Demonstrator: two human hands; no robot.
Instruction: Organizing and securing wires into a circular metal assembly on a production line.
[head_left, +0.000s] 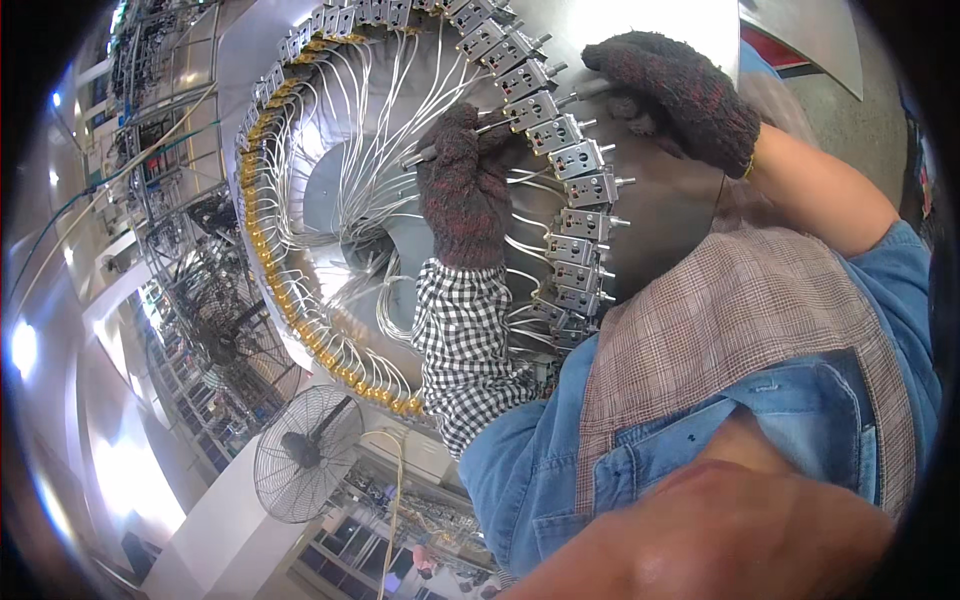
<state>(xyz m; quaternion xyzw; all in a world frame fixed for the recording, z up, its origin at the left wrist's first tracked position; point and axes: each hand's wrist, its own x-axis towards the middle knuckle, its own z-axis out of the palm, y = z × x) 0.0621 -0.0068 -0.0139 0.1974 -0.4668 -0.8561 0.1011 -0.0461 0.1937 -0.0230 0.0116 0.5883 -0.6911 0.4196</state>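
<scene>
My left hand [465, 190], in a dark knitted work glove with a checked sleeve, is closed inside the ring of metal blocks. It grips a thin metal rod-like tool [494, 126], whose end reaches the inner face of a silver block [532, 111]; its exact kind is hard to tell. My right hand [685, 100], gloved alike, is closed at the outer side of that block, near its protruding metal stem. What its fingers hold is mostly hidden. Neighbouring silver blocks [578, 158] carry similar stems. White wires [350, 185] run inward from the ring.
The round metal assembly has brass-coloured fittings [262, 240] along its left rim. A pedestal fan [308, 452] stands at lower left. Racks with dark parts [180, 250] line the left side. A metal sheet [810, 40] is at upper right.
</scene>
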